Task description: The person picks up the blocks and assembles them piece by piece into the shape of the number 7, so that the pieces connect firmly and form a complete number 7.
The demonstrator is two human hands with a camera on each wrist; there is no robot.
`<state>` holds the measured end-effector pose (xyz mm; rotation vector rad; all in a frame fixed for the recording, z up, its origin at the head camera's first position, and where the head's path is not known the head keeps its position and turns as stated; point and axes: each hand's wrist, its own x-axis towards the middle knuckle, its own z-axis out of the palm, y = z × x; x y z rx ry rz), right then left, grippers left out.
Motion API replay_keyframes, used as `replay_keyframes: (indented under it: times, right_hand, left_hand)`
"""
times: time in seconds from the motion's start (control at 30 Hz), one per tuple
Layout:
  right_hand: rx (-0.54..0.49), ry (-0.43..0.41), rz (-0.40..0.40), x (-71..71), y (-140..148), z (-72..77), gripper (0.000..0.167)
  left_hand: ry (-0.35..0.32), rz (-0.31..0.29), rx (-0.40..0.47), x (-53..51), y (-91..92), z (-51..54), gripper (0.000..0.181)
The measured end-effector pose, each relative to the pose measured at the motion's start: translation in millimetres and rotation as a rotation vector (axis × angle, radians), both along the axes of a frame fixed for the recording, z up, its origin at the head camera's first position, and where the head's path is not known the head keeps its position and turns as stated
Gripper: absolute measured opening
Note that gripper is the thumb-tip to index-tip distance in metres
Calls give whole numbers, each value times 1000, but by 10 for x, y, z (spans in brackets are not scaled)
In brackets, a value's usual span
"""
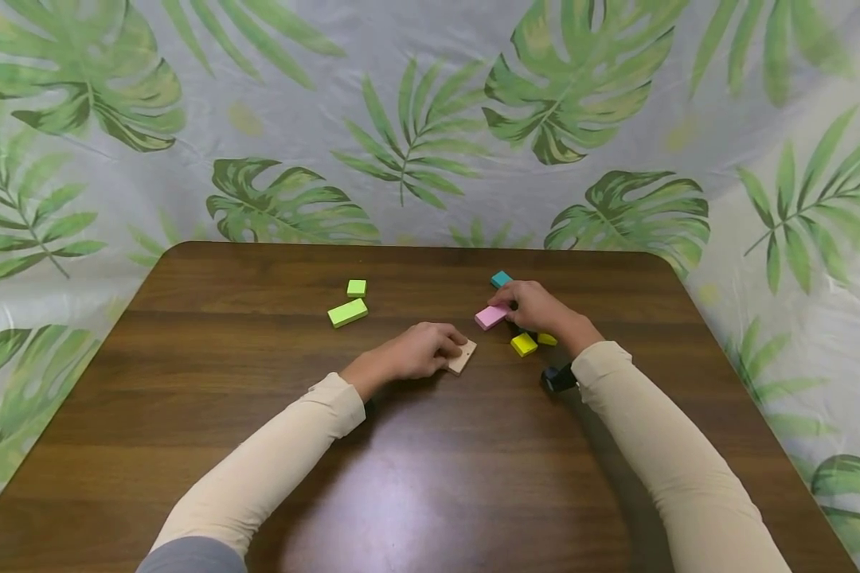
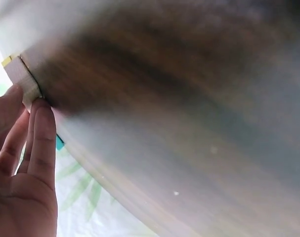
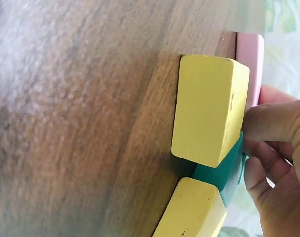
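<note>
My left hand [image 1: 423,350] pinches a plain wooden block [image 1: 462,358] lying on the table; in the left wrist view thumb and fingertips meet at the end of this block [image 2: 22,78]. To its right, my right hand [image 1: 537,306] grips the right end of a pink block [image 1: 490,317]. Part of that pink block [image 3: 251,61] shows beyond a yellow block [image 3: 204,108] in the right wrist view. Close by the right hand are a teal block [image 1: 501,279] behind it and two yellow blocks, one [image 1: 524,344] in front and one [image 1: 547,339] partly covered by the wrist.
Two light green blocks, a small one [image 1: 357,288] and a longer one [image 1: 347,313], lie left of the hands. A dark wrist device [image 1: 557,378] hangs under the right sleeve. The brown table [image 1: 208,382] ends at a leaf-patterned curtain [image 1: 430,119].
</note>
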<state>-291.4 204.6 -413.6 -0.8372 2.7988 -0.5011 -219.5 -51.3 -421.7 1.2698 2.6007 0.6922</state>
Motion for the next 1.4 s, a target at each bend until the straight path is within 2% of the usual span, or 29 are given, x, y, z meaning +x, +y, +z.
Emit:
replay_keyframes:
  times: [0.4, 0.7, 0.93, 1.1, 1.4]
  right_hand:
    - [13, -1, -5, -7, -9, -8, 36]
    - [18, 25, 17, -78, -135, 16, 36]
    - [45, 72, 16, -8, -86, -3, 33]
    - [31, 103, 40, 13, -50, -4, 35]
    - [15, 87, 54, 5, -95, -7, 38]
  left_hand:
    - [5, 18, -18, 74, -71, 8, 27]
    - [4, 81, -9, 149, -251, 33, 26]
    - [22, 48, 34, 201, -226, -12, 25]
    - [9, 74, 26, 231, -210, -10, 25]
    - [26, 72, 11, 296, -309, 0, 26]
